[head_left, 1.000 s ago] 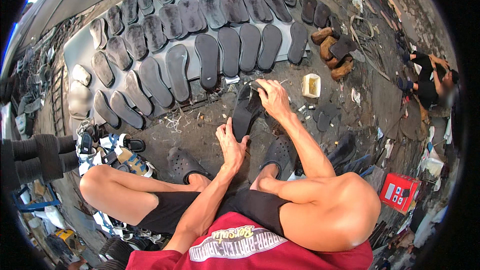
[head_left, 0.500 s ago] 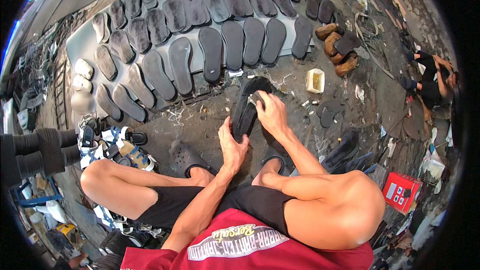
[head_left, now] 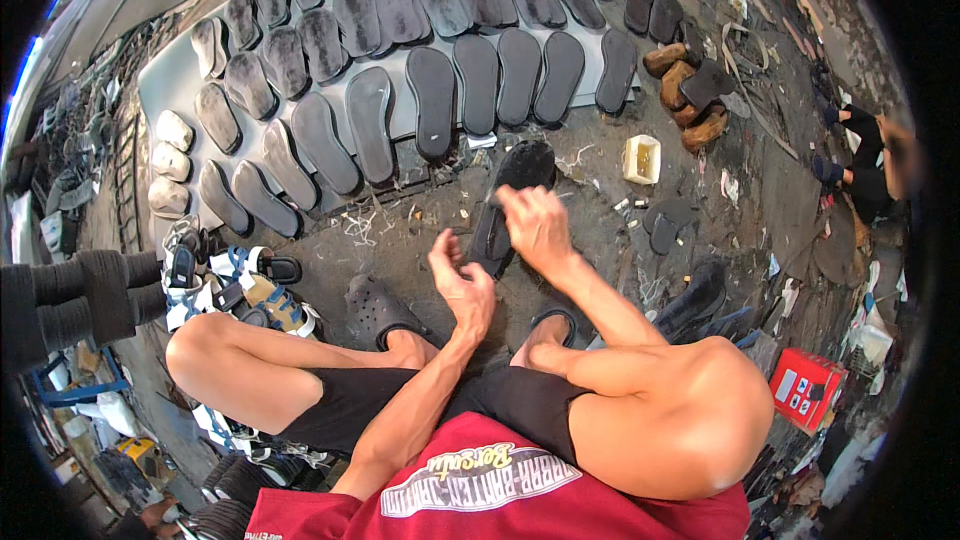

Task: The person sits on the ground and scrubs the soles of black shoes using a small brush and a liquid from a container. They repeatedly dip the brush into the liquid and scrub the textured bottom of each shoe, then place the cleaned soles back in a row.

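Observation:
In front of me on the ground lies a long black shoe sole (head_left: 530, 162), its far end fuzzy and dark. Over its middle is my right hand (head_left: 540, 230), the fingers closed in a pinch; what they hold, if anything, I cannot make out. Just left of the sole's near end, my left hand (head_left: 463, 285) is raised with its fingers apart and slightly curled. Nothing shows in it, and a small gap separates it from the sole.
Rows of dark insoles (head_left: 430, 100) cover a grey board (head_left: 150, 90) beyond. Right of the sole stand a pale square tub of yellowish stuff (head_left: 642, 160) and brown wooden shoe forms (head_left: 685, 100). Strappy sandals (head_left: 270, 300) pile at left; a red box (head_left: 805, 390) sits at right. Another person (head_left: 868, 155) is far right.
My left hand has come off the sole and opened. The right hand has shifted slightly nearer and its fingers have turned over the sole. The view has moved slightly.

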`<state>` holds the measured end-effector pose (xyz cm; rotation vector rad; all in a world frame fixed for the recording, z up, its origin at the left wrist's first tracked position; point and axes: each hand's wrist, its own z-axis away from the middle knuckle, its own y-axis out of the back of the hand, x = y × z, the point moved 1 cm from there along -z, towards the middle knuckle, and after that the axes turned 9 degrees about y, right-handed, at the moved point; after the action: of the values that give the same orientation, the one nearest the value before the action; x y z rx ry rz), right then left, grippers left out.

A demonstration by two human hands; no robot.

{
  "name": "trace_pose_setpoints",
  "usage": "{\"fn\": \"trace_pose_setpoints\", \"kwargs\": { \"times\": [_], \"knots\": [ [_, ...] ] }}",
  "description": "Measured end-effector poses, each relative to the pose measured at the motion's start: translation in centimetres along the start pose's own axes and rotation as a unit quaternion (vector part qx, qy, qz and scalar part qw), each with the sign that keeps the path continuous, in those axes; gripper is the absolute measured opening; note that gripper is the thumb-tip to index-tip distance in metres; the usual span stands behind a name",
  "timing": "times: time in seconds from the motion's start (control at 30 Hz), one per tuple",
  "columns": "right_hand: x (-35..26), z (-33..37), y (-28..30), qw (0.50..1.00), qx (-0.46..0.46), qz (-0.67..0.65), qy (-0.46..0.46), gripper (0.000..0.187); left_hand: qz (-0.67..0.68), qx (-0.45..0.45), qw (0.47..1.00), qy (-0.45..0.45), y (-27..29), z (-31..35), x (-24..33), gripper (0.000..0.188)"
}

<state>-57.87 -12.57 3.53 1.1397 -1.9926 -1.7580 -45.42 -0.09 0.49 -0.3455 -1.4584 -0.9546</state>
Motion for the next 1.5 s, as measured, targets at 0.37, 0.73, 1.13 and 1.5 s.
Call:
{"fn": "trace_pose_setpoints", "kwargs": {
  "times": [0.37, 0.73, 1.13, 1.5],
  "knots": [
    [1.8, 3.8, 6.1, 0.799, 0.167, -0.5, -0.289, 0.028, -0.029, -0.039, 0.998, 0.039, -0.4, -1.7, 0.8, 0.066],
    [7.9, 6.2, 11.3, 0.641, 0.29, -0.57, -0.426, 0.042, -0.195, -0.142, 0.971, 0.003, -1.3, -1.6, 2.0, 0.087],
    [14.7, 9.2, 14.8, 0.589, 0.393, -0.577, -0.407, 0.039, 0.197, -0.331, 0.884, 0.267, -10.9, -12.7, 17.2, 0.095],
    [17.7, 10.6, 13.6, 0.54, 0.389, -0.567, -0.485, 0.051, -0.136, -0.233, 0.957, -0.109, -36.8, -18.6, 16.8, 0.101]
  ]
}}
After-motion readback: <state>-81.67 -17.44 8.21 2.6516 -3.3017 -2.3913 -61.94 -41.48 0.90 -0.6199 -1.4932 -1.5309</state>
